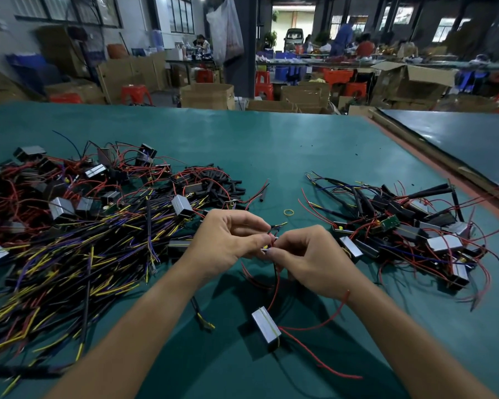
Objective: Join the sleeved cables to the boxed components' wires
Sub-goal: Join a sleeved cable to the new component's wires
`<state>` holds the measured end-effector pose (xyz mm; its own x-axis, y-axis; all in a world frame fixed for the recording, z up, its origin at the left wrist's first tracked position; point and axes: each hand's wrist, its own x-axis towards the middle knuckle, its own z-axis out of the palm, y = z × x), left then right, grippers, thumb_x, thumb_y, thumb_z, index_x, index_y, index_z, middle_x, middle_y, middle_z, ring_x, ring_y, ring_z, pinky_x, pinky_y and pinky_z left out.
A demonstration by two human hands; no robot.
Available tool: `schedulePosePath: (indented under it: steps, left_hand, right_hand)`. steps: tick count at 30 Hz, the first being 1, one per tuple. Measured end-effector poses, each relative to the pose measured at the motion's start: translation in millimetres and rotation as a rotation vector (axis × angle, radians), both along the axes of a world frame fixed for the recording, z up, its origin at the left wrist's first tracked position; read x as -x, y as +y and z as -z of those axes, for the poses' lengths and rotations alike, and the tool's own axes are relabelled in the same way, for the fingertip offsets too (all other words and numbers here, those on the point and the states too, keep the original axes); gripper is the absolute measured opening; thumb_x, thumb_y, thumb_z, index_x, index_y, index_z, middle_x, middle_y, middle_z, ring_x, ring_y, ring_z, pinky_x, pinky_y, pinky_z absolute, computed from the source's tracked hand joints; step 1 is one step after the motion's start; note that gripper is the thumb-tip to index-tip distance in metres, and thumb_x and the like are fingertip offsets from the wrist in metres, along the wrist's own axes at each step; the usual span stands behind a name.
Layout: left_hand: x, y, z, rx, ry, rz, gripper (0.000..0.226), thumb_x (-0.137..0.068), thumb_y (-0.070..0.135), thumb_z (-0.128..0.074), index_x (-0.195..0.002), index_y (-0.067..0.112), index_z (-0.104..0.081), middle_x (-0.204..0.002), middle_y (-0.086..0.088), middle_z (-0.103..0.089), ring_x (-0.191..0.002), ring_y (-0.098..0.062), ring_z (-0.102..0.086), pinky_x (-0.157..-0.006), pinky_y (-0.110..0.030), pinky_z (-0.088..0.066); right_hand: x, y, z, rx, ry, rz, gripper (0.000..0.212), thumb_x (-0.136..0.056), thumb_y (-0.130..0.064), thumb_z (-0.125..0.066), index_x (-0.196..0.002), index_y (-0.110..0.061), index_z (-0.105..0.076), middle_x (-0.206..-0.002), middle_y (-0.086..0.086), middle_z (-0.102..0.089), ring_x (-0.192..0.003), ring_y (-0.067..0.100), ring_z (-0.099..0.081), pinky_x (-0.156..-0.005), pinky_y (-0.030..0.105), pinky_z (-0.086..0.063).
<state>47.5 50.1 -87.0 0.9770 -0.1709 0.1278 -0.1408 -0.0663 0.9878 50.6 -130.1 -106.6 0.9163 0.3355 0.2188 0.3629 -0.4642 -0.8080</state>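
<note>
Red wire [275,292] climbs from the small box [266,328], low in the frame's centre, to my fingertips. My left hand [228,240] and right hand [308,260] each pinch wire ends mid-frame, brought together for joining to the black cable [198,308].

The left hand [228,240] and the right hand [308,260] are seen bare, and both forearms [144,321] are uncovered along the whole length that is shown, down to the lower edge of the view. A thin red strand [346,296] is seen lying slantwise across the right wrist; whether it is a thread worn there or a loose wire cannot be told.
</note>
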Motion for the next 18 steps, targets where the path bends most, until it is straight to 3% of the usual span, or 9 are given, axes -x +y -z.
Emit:
schedulePosePath:
  steps: [2,4,9,18]
  left_hand:
    - [-1.4,1.0,-0.3,0.006,0.006,-0.046,0.011,-0.077,-0.005,-0.074,-0.084,0.003,-0.07,-0.071,-0.012,-0.074,-0.053,-0.017,-0.067,-0.051,-0.021,-0.052]
    - [-2.4,2.6,-0.7,0.007,0.016,-0.06,0.012,-0.076,-0.006,-0.075,-0.081,0.002,-0.069,-0.066,-0.011,-0.072,-0.05,-0.017,-0.066,-0.05,-0.021,-0.052]
    - [-2.9,4.7,-0.5,-0.015,0.044,-0.05,0.014,-0.074,-0.004,-0.078,-0.079,0.003,-0.067,-0.06,-0.007,-0.069,-0.049,-0.016,-0.064,-0.051,-0.023,-0.054]
    - [-2.0,11.5,-4.2,0.059,0.185,0.043,0.027,-0.059,0.01,-0.081,-0.082,0.005,-0.068,-0.076,-0.013,-0.073,-0.059,-0.021,-0.07,-0.053,-0.024,-0.056]
  right_hand:
    - [-2.7,-2.5,-1.2,-0.001,-0.004,0.01,0.02,-0.088,-0.026,-0.069,-0.072,-0.016,-0.072,-0.059,0.006,-0.066,-0.048,0.015,-0.051,-0.045,0.036,-0.04]
    - [-4.7,-3.9,-1.0,-0.007,-0.008,0.035,0.02,-0.089,-0.025,-0.068,-0.071,-0.016,-0.071,-0.061,0.008,-0.068,-0.047,0.019,-0.054,-0.045,0.039,-0.044]
    - [-3.9,-3.1,-0.5,-0.022,-0.05,0.091,0.025,-0.087,-0.021,-0.069,-0.062,-0.017,-0.068,-0.055,-0.002,-0.067,-0.042,0.006,-0.052,-0.045,0.023,-0.039]
    - [-3.3,-3.1,-0.3,-0.037,-0.122,0.133,0.026,-0.084,-0.019,-0.07,-0.059,-0.015,-0.065,-0.051,0.004,-0.061,-0.044,0.005,-0.044,-0.045,0.023,-0.035]
